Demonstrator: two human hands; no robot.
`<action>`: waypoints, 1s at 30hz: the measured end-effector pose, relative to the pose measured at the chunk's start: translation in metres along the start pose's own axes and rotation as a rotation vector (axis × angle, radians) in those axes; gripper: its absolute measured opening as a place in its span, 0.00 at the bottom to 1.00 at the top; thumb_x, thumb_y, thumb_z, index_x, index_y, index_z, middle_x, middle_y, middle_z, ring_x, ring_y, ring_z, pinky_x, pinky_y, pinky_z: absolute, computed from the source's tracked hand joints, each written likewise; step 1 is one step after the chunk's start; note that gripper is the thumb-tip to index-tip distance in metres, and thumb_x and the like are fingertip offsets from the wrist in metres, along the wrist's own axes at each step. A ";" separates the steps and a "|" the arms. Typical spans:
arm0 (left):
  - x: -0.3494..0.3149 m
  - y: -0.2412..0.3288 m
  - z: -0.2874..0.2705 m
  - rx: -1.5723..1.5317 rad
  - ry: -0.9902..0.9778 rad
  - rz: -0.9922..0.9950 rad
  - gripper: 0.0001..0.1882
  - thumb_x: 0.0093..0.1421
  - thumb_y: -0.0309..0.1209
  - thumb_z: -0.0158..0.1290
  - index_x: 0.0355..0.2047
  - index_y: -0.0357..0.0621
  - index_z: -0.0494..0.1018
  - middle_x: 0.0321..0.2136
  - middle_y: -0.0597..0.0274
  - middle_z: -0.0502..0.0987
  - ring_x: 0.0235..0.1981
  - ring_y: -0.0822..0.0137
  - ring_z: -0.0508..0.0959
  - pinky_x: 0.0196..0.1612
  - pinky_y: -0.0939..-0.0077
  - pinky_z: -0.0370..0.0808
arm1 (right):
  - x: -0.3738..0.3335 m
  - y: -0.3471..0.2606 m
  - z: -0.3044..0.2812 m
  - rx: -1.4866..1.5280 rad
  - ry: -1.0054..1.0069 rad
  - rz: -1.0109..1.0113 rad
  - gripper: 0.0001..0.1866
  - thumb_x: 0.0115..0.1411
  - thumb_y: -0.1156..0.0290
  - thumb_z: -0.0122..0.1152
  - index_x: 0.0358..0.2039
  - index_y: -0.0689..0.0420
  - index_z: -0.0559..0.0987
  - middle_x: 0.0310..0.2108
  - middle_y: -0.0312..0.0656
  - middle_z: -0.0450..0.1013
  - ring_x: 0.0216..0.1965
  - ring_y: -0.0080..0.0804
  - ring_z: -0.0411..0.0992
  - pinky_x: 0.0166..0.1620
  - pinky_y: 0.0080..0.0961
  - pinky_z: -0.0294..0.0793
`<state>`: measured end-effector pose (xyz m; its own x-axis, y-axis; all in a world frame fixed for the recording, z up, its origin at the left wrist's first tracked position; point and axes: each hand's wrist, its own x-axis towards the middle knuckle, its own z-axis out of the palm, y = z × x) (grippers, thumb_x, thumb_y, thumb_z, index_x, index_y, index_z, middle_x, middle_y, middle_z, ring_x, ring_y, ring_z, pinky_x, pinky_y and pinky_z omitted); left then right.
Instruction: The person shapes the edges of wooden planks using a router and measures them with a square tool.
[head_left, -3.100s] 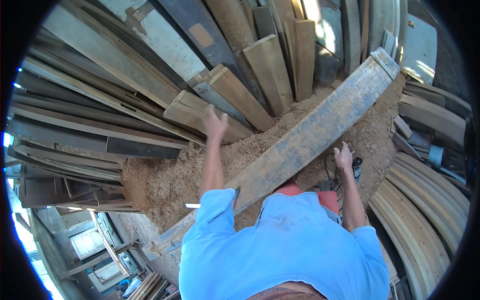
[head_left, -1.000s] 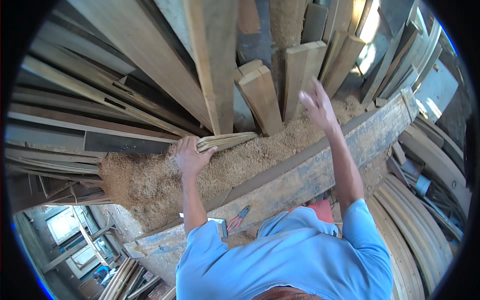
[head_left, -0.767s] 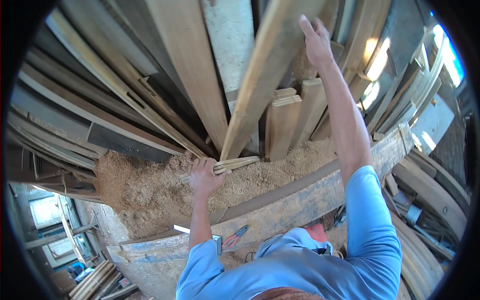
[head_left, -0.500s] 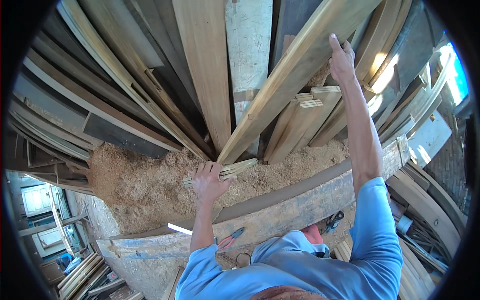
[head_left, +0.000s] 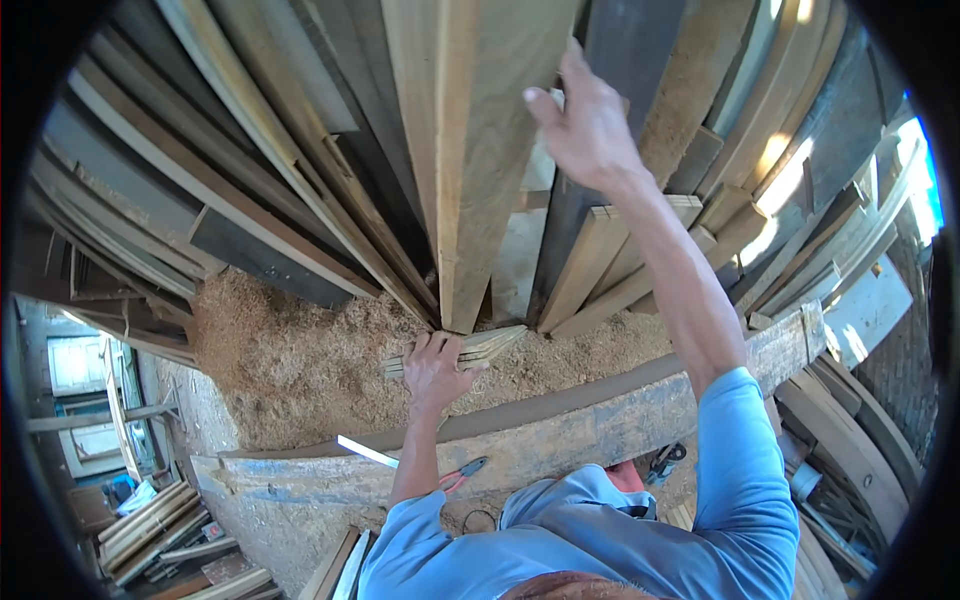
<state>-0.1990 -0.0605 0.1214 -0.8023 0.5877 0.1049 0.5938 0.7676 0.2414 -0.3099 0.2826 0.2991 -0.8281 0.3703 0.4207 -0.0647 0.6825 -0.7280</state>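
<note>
My left hand (head_left: 434, 370) is closed over a small bundle of thin wooden slats (head_left: 497, 343), which rests on the sawdust near the foot of the leaning boards. Above it a long, wide wooden board (head_left: 495, 170) stands with its lower end beside the slats and its top out of view. My right hand (head_left: 592, 135) is raised at that board's right edge, thumb and fingers stretched apart, holding nothing. Whether the thumb touches the board I cannot tell. Shorter boards (head_left: 583, 265) with pale cut ends lean to the right, below my right forearm.
Many planks (head_left: 250, 150) lean in a row at the back. Sawdust (head_left: 290, 370) is heaped before them, behind a thick beam (head_left: 600, 445). Pliers (head_left: 465, 472) with red handles and a white strip (head_left: 366, 451) lie at the beam. Timber (head_left: 150, 535) is stacked at the lower left.
The wide board has swung left from a steep slant to nearly straight ahead. My right hand has let go of it and moved left. My left hand has stayed on the slats.
</note>
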 end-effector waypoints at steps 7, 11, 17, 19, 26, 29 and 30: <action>0.020 0.000 -0.003 0.005 0.052 0.034 0.27 0.35 0.53 0.74 0.30 0.51 0.79 0.31 0.64 0.78 0.40 0.57 0.78 0.45 0.57 0.72 | 0.052 -0.069 0.057 -0.301 -0.040 -0.238 0.32 0.66 0.60 0.60 0.67 0.60 0.65 0.63 0.61 0.68 0.63 0.57 0.67 0.67 0.48 0.62; 0.013 -0.016 -0.004 -0.027 0.049 -0.010 0.27 0.36 0.55 0.73 0.28 0.50 0.78 0.30 0.63 0.78 0.40 0.58 0.78 0.46 0.60 0.73 | -0.023 -0.013 0.068 -0.004 -0.078 -0.303 0.24 0.67 0.63 0.60 0.59 0.62 0.74 0.57 0.61 0.73 0.60 0.58 0.70 0.63 0.47 0.69; 0.034 -0.020 -0.001 0.065 -0.008 0.024 0.30 0.38 0.58 0.72 0.33 0.52 0.78 0.31 0.64 0.78 0.42 0.59 0.78 0.47 0.58 0.74 | -0.207 0.135 0.058 -0.025 -0.437 0.253 0.20 0.65 0.65 0.62 0.52 0.64 0.79 0.45 0.61 0.78 0.47 0.58 0.78 0.50 0.44 0.76; 0.043 -0.024 0.005 0.054 -0.050 -0.009 0.31 0.38 0.59 0.72 0.34 0.52 0.77 0.33 0.64 0.78 0.42 0.59 0.78 0.47 0.58 0.74 | -0.268 0.159 0.042 -0.072 -0.511 0.351 0.19 0.65 0.64 0.61 0.51 0.63 0.80 0.44 0.61 0.77 0.47 0.60 0.77 0.51 0.45 0.75; 0.079 -0.025 0.016 0.135 -0.024 0.062 0.32 0.40 0.59 0.71 0.37 0.49 0.78 0.37 0.62 0.79 0.44 0.56 0.77 0.49 0.56 0.74 | -0.418 0.203 -0.036 -0.205 -0.598 0.762 0.17 0.61 0.63 0.61 0.46 0.60 0.82 0.41 0.65 0.78 0.47 0.63 0.77 0.51 0.51 0.76; 0.092 -0.025 0.015 0.135 -0.032 0.048 0.33 0.41 0.58 0.72 0.40 0.49 0.78 0.39 0.61 0.80 0.46 0.54 0.77 0.51 0.56 0.74 | -0.462 0.214 -0.059 -0.278 -0.542 0.808 0.18 0.60 0.63 0.61 0.46 0.61 0.82 0.40 0.65 0.78 0.46 0.63 0.78 0.51 0.51 0.77; 0.096 -0.027 0.016 0.150 -0.023 0.057 0.32 0.41 0.57 0.72 0.40 0.49 0.79 0.39 0.61 0.80 0.46 0.54 0.78 0.51 0.56 0.74 | -0.474 0.216 -0.065 -0.292 -0.538 0.825 0.18 0.60 0.63 0.61 0.46 0.61 0.82 0.40 0.65 0.78 0.47 0.63 0.78 0.51 0.50 0.77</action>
<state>-0.2908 -0.0209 0.1095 -0.7661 0.6361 0.0917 0.6425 0.7611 0.0890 0.1044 0.2955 -0.0228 -0.6979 0.5112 -0.5015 0.7162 0.4966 -0.4904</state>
